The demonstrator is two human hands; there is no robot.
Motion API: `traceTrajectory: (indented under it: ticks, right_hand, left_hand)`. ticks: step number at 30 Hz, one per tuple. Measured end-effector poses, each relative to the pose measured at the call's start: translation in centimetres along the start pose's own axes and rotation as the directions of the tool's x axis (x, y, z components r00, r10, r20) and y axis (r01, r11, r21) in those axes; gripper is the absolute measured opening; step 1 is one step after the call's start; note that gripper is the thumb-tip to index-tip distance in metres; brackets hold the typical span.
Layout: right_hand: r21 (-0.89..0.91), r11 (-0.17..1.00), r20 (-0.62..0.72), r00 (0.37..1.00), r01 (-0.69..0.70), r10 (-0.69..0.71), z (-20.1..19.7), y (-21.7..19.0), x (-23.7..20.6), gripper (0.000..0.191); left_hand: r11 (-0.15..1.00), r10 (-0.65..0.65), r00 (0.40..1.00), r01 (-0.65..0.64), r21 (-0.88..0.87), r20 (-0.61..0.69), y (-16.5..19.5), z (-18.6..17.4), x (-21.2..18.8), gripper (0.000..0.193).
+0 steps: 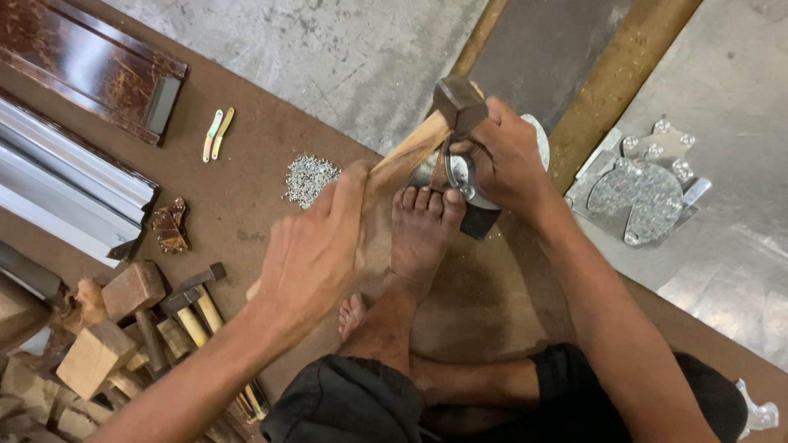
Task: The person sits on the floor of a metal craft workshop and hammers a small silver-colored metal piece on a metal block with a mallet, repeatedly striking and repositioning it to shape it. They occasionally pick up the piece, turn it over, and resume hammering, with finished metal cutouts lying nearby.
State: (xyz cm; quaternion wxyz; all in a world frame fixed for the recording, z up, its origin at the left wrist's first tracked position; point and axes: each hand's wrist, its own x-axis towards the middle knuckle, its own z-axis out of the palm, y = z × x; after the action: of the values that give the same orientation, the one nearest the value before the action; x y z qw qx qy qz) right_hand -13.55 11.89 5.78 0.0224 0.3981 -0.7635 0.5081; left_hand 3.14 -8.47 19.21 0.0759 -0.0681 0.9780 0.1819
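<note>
While the left hand [316, 250] is clamped on the wooden handle of a hammer [427, 135], the right hand [505, 160] grips a shiny metal piece [460, 174] on a dark block [480, 220], just beyond the bare foot [423, 230], near the brown board's [254, 164] far edge. Small metal rivets [309, 178] lie beside.

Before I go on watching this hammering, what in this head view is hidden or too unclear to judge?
- Shiny metal piece: mostly covered by the right hand and hammer head; its shape is unclear.
- Hammer handle: its lower part sits inside the left hand.
- Pile of small silver bits: too small to identify.
- Wooden blocks: cut off by the left edge.
</note>
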Motion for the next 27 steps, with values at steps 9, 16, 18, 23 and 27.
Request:
traceTrajectory:
  ticks: [9,16,18,23,27]
  right_hand:
    - [-0.091,0.996,0.040,0.999,0.005,-0.001,-0.1,0.2,0.0,0.017]
    - [-0.199,0.977,0.074,0.995,0.078,-0.065,-0.2,0.8,-0.6,0.017]
    - [-0.106,0.994,0.087,0.996,0.012,-0.003,-0.2,0.8,-0.7,0.013]
    - [-0.124,0.990,0.087,0.995,0.060,-0.050,-0.5,0.6,-0.8,0.019]
    - [-0.060,0.992,0.066,0.992,0.109,-0.105,-0.5,0.7,-0.6,0.018]
  left_hand:
    - [0.997,0.066,0.980,-0.074,-0.035,-0.186,-0.2,-0.5,-0.4,0.047]
    - [0.993,0.101,0.986,-0.108,-0.053,-0.133,-0.7,-0.3,-0.3,0.046]
    - [0.998,0.041,0.994,-0.045,-0.041,-0.097,-0.7,0.0,-0.5,0.043]
    - [0.985,0.141,0.967,-0.158,-0.063,-0.210,-0.9,0.1,-1.0,0.041]
    - [0.997,0.060,0.998,-0.059,0.045,-0.032,-0.7,-0.4,-0.9,0.046]
